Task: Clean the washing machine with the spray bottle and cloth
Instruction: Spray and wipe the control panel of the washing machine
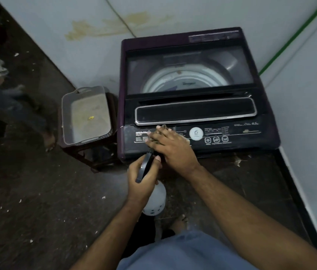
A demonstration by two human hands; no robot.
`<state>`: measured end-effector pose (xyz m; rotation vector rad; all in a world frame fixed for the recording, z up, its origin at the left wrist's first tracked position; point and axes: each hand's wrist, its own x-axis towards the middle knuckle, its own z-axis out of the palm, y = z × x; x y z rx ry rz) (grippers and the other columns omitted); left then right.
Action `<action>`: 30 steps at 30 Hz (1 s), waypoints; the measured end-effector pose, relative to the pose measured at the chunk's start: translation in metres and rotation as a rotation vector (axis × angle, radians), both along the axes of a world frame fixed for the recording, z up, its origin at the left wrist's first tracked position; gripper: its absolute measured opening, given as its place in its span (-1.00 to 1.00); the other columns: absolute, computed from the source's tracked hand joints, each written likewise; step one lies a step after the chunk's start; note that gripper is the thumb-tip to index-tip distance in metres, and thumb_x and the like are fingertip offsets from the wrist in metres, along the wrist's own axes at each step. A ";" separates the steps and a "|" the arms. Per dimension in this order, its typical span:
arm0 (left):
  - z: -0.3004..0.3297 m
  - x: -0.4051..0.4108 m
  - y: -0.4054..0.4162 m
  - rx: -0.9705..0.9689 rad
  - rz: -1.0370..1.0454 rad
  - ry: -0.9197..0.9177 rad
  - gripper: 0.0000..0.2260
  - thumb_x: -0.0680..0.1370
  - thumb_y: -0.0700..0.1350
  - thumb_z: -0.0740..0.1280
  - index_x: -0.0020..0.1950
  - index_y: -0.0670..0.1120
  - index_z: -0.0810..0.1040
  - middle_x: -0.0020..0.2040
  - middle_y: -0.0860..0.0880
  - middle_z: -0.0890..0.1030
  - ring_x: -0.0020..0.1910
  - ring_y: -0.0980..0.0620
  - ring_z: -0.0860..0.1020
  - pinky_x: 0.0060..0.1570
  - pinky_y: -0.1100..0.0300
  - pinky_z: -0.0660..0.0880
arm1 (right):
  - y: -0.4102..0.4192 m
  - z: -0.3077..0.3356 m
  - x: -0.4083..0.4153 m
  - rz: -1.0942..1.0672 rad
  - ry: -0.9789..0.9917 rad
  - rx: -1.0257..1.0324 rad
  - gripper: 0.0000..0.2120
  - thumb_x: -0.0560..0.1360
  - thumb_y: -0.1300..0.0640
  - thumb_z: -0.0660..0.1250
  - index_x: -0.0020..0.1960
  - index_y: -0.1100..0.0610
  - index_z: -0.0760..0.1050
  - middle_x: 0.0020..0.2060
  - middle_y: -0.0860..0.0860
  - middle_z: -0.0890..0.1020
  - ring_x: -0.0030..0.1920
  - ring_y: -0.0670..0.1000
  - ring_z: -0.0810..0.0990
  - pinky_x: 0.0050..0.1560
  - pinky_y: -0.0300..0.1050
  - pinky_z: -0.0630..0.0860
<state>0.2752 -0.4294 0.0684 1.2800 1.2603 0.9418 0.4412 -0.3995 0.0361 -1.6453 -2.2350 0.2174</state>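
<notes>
Head view, the only one we get: we look down on a dark purple top-loading washing machine point(196, 90) standing in a corner against a pale stained wall point(95, 26), lid down, with the drum point(184, 78) visible through the lid window. Our right hand point(170, 148) lies on the front control panel point(212, 134), left of the round white dial point(196, 133), fingers spread fairly flat and pressing a dark cloth point(156, 142) against the panel; the cloth is mostly hidden under the hand, only dark bits show at the fingertips and near the thumb, so we cannot tell how much of it is bunched. Our left hand point(144, 181) is just below and left of the right one, in front of the machine's front edge, fingers curled round the neck of a spray bottle point(154, 201); the black trigger head point(145, 167) sticks up out of the fist toward the panel, the white body hangs down below the hand over the floor. The two hands are close, nearly touching at the bottle's nozzle. Left of the machine, right beside it, a grey rectangular tub point(86, 115) sits on a dark stool point(95, 152). Dark floor point(27, 191) has white specks scattered on it. Another person's bare foot point(49, 140) and trouser leg show at far left, blurred.
</notes>
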 end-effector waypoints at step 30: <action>0.023 0.112 -0.064 -0.040 -0.475 0.073 -0.74 0.64 -0.12 0.45 -0.23 -0.18 0.64 -0.26 -0.25 0.64 -0.34 -0.01 0.57 -0.37 0.08 0.47 | -0.116 0.016 0.116 -1.113 0.601 -0.168 -0.40 0.67 0.36 0.13 0.65 0.00 0.14 0.66 -0.08 -0.07 0.63 0.21 -0.23 0.28 0.35 0.49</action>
